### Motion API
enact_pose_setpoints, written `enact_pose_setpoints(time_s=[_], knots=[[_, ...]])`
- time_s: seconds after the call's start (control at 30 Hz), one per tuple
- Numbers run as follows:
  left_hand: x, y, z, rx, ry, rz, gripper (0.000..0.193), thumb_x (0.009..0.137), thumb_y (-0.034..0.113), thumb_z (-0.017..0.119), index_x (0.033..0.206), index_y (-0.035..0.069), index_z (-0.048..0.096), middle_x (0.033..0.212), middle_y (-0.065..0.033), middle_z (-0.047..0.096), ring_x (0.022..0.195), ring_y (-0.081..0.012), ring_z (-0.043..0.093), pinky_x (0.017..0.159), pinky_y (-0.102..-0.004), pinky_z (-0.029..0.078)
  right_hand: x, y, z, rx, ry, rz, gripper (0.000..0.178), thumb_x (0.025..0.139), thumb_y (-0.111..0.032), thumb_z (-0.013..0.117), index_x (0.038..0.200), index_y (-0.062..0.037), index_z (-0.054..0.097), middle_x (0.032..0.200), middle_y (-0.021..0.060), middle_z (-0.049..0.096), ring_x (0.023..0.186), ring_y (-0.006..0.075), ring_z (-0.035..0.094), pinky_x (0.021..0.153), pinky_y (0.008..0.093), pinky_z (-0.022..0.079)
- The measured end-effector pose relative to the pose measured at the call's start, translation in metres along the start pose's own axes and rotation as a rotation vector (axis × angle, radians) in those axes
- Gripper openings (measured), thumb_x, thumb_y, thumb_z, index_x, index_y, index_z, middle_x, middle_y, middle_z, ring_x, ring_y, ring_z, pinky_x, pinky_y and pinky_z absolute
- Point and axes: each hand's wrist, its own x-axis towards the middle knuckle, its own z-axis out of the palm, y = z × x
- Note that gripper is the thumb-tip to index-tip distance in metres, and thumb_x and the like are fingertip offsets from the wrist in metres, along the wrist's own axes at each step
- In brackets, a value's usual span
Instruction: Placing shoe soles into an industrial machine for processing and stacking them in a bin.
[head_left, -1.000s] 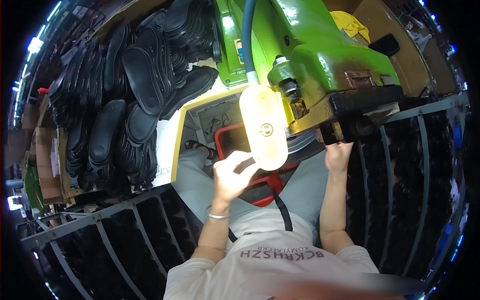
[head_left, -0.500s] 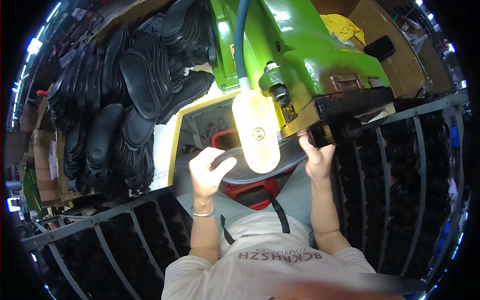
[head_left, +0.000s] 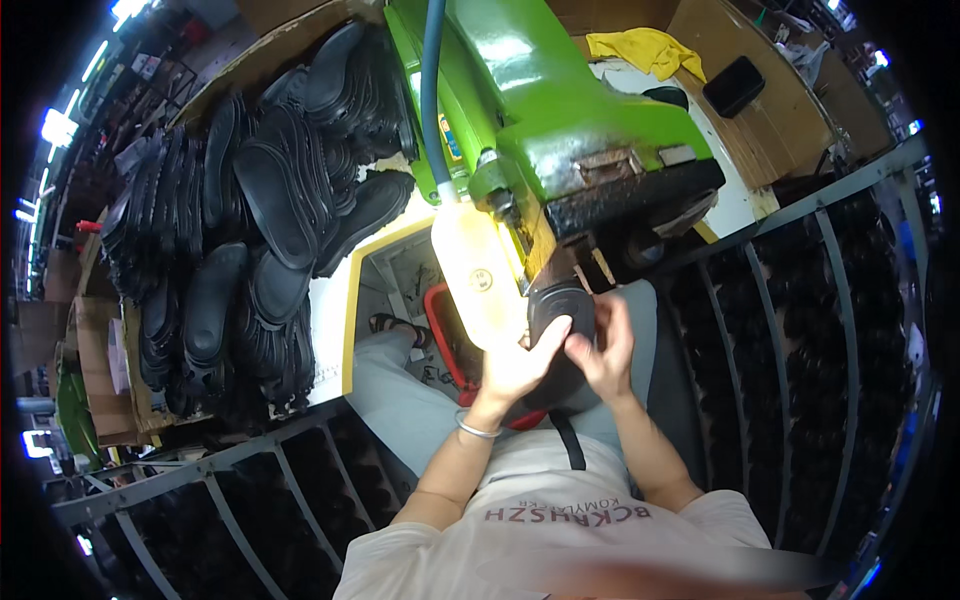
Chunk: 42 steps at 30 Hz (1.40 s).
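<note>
A black shoe sole (head_left: 560, 302) stands with one end against the working head of the green machine (head_left: 590, 120). My left hand (head_left: 520, 365) grips it from the left, thumb lying across its face. On the other side my right hand (head_left: 606, 350) is closed round its right edge, the thumb close to the left one. The lower part of the sole is in shadow between my hands. Just left of it glows a bright oblong lamp (head_left: 470, 270) on a blue-grey hose, partly washing out the left fingers.
Stacks of black soles (head_left: 275, 190) fill the bench at the left. A red basket (head_left: 455, 340) sits below, between my knees. Grey metal racks (head_left: 770, 300) full of dark items flank me. A yellow cloth (head_left: 650, 52) and a black pad (head_left: 735, 87) lie behind the machine.
The sole has turned from lying crosswise to pointing end-on at the machine. My left hand has moved right, close to the right hand, which has shifted slightly left and down.
</note>
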Motion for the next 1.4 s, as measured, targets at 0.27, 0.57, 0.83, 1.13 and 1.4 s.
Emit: enact_pose_setpoints(time_s=[0.27, 0.57, 0.83, 1.13, 1.4], knots=[[-0.001, -0.003, 0.009, 0.015, 0.179, 0.071, 0.017, 0.078, -0.006, 0.067, 0.085, -0.001, 0.052, 0.076, -0.0024, 0.058, 0.067, -0.0048, 0.054, 0.059, -0.0172, 0.044, -0.069, 0.019, -0.069, 0.36, 0.086, 0.406, 0.023, 0.085, -0.005, 0.056, 0.104, 0.003, 0.045, 0.093, 0.0162, 0.064, 0.073, 0.0231, 0.066, 0.044, 0.0283, 0.054], [0.001, -0.002, -0.052, 0.065, 0.069, 0.074, 0.037, 0.07, -0.005, 0.071, 0.102, 0.001, 0.055, 0.093, -0.0059, 0.059, 0.085, -0.0142, 0.057, 0.073, -0.0251, 0.048, 0.034, -0.037, -0.054, 0.122, 0.095, 0.152, 0.02, 0.087, -0.007, 0.058, 0.1, 0.0013, 0.046, 0.071, 0.009, 0.06, 0.042, 0.0069, 0.052, 0.036, 0.0173, 0.041], [-0.042, -0.011, -0.106, -0.159, 0.206, -0.047, 0.023, 0.07, -0.003, 0.072, 0.087, -0.001, 0.057, 0.084, -0.0075, 0.063, 0.074, -0.0112, 0.059, 0.068, -0.0243, 0.048, 0.039, -0.034, -0.002, 0.116, -0.135, 0.217, 0.025, 0.084, -0.001, 0.059, 0.106, 0.0013, 0.047, 0.086, 0.0069, 0.062, 0.057, 0.0023, 0.054, 0.039, 0.014, 0.045], [-0.074, -0.047, -0.097, -0.062, 0.339, -0.029, 0.022, 0.073, -0.01, 0.069, 0.092, -0.006, 0.059, 0.088, -0.0117, 0.067, 0.082, -0.0151, 0.064, 0.075, -0.0264, 0.051, 0.038, -0.008, 0.033, 0.106, -0.075, 0.013, 0.039, 0.063, 0.004, 0.079, 0.097, 0.002, 0.06, 0.086, 0.0069, 0.063, 0.072, 0.0112, 0.059, 0.068, 0.0246, 0.05], [-0.024, -0.013, -0.059, 0.361, 0.134, 0.187, 0.023, 0.07, 0.002, 0.073, 0.09, -0.003, 0.063, 0.082, -0.0131, 0.067, 0.072, -0.0213, 0.067, 0.068, -0.0282, 0.052, 0.023, -0.016, 0.018, -0.003, 0.017, -0.23, 0.048, 0.069, 0.016, 0.064, 0.103, -0.0029, 0.037, 0.086, 0.0162, 0.061, 0.077, 0.0181, 0.061, 0.071, 0.0266, 0.048]])
